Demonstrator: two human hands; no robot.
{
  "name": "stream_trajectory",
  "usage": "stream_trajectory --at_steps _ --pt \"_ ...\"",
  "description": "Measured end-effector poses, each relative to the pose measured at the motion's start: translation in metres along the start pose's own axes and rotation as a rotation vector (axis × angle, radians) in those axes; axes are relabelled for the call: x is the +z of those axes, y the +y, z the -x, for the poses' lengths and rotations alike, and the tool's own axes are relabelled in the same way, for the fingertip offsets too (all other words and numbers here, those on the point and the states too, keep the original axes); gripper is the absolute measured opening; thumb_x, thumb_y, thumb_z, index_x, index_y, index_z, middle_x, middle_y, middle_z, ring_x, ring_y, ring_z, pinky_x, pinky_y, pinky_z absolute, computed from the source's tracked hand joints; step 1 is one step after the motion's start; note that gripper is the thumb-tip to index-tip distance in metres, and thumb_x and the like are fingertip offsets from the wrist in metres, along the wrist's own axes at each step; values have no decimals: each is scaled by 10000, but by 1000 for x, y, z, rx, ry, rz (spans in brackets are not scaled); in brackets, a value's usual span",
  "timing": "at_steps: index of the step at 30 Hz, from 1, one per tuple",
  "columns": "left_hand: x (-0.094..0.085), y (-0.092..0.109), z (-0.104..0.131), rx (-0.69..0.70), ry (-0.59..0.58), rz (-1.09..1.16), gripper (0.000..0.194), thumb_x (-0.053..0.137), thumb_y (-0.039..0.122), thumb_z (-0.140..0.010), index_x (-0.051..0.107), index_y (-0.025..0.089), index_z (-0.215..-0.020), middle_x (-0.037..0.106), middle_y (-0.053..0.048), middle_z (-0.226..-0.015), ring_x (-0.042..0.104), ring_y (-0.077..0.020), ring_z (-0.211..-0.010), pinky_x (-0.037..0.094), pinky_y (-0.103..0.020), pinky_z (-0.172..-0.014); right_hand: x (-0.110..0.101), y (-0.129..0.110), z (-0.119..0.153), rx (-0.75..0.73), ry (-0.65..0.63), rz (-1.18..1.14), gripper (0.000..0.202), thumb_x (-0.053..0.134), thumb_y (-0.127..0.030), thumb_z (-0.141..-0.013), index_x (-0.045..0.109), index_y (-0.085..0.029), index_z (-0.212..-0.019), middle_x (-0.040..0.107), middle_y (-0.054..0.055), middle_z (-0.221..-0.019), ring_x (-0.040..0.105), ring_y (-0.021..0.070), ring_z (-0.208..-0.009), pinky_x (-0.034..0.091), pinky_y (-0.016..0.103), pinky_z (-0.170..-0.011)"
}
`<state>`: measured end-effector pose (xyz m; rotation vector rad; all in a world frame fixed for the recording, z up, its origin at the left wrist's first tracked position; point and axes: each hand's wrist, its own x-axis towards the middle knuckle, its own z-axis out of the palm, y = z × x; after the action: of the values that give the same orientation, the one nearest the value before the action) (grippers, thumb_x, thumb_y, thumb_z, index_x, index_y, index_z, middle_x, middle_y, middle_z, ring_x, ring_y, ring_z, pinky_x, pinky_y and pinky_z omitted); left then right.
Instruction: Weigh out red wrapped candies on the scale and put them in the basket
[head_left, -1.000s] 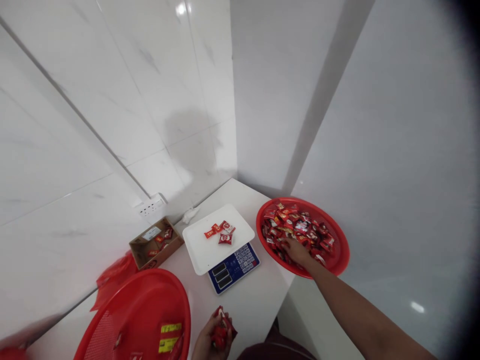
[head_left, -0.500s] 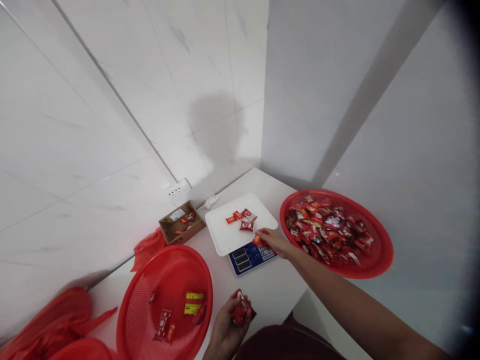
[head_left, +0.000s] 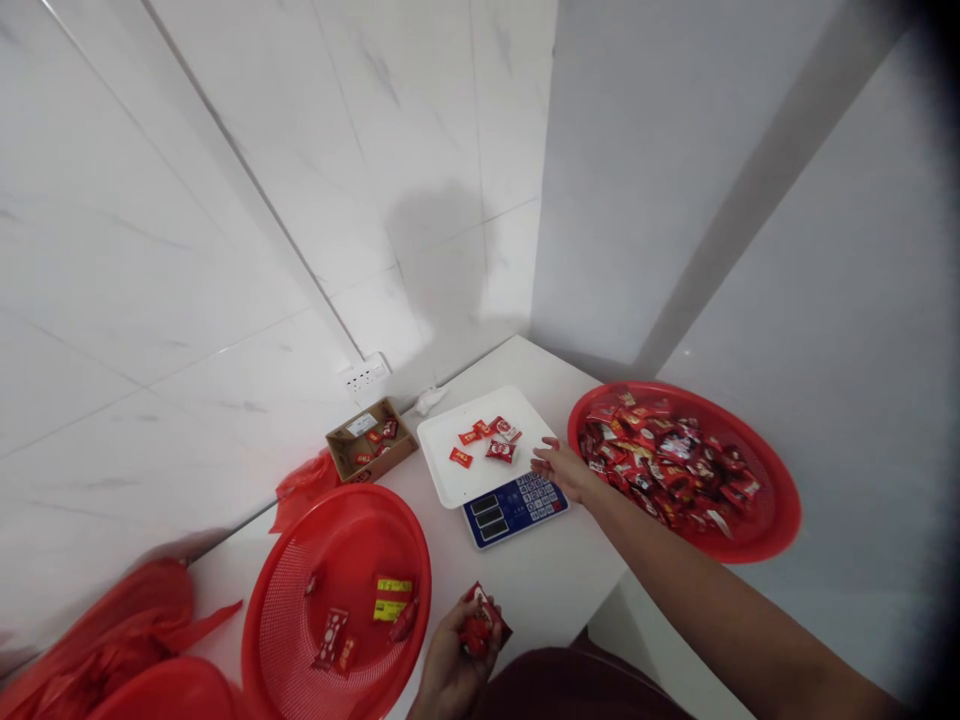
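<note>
Several red-wrapped candies (head_left: 478, 618) lie in my left hand (head_left: 454, 652), whose fingers curl round them near the table's front edge. My right hand (head_left: 559, 468) has its fingers apart with nothing in them, over the right edge of the white weighing tray (head_left: 442, 480). On that tray lie several small red packets, among them a dark red packet (head_left: 500, 451) and a small orange-red packet (head_left: 461, 457). Below the tray shows the scale's blue panel (head_left: 516, 510), with its displays and keys.
At the right, a red basket (head_left: 784, 520) is heaped with wrapped candies. Another red basket (head_left: 253, 610) at the left holds a few packets. Behind it stand a small cardboard box (head_left: 379, 466) with packets and red plastic bags (head_left: 304, 488). A power strip (head_left: 366, 373) is by the wall.
My right hand has let go of a small orange-red packet, which now lies on the tray, and its fingers have spread. My left hand still holds its candies. The view has shifted slightly.
</note>
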<state>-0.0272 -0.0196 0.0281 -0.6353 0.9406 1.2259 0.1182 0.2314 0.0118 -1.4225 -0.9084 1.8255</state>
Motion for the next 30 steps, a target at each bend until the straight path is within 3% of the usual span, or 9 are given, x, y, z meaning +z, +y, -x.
stream_trajectory --at_steps 8,10,13,17,19,21,25,30 --pt "8 1 0 -8 -7 -12 157 543 49 -739 542 140 -865 605 -71 -783 634 -166 -734 523 -218 -571 3 -14 2 4 -102 26 674 606 -373 -754 241 -324 -1319 481 57 -1237 564 139 -1012 496 296 -855" --pt "8 1 -1 7 -10 -14 159 546 51 -741 545 139 -874 612 -79 -800 638 -173 -752 531 -237 -592 3 -15 10 7 -138 66 657 602 -382 -761 269 -298 -1321 460 73 -1273 523 145 -1081 470 292 -881" --pt "9 0 -3 42 1 -30 175 560 50 -735 551 143 -883 625 -79 -801 644 -179 -758 534 -252 -609 4 -1 35 37 -236 147 562 648 -365 -726 434 -240 -1230 533 84 -1188 538 160 -1043 461 308 -869" --pt "18 -1 -3 76 3 -67 150 557 52 -736 559 139 -859 637 -71 -765 646 -155 -701 525 -229 -588 11 33 90 180 -511 248 482 742 -357 -616 604 -157 -1032 651 78 -886 621 178 -801 497 340 -719" --pt "22 -2 -3 104 -29 -112 138 544 48 -740 564 135 -845 634 -56 -724 628 -122 -615 513 -207 -554 19 49 115 265 -769 276 528 714 -386 -643 566 -196 -1113 654 48 -877 626 151 -780 487 305 -700" --pt "25 -2 -3 140 -54 -158 125 536 51 -745 566 129 -838 630 -43 -692 604 -96 -548 501 -191 -526 26 60 130 272 -849 269 523 682 -407 -665 547 -218 -1134 654 16 -832 623 120 -727 476 275 -686" --pt "25 -1 -3 160 -57 -212 185 557 91 -754 554 153 -928 661 -55 -770 650 -144 -654 530 -244 -603 32 70 131 229 -708 305 477 676 -398 -637 566 -179 -1046 633 -31 -649 597 95 -573 458 250 -621" --pt "25 1 -1 149 8 -184 204 568 133 -771 552 143 -974 675 -79 -826 662 -174 -708 542 -291 -657 27 72 120 213 -619 375 318 663 -348 -640 594 -148 -877 634 -22 -591 584 103 -535 436 239 -563"
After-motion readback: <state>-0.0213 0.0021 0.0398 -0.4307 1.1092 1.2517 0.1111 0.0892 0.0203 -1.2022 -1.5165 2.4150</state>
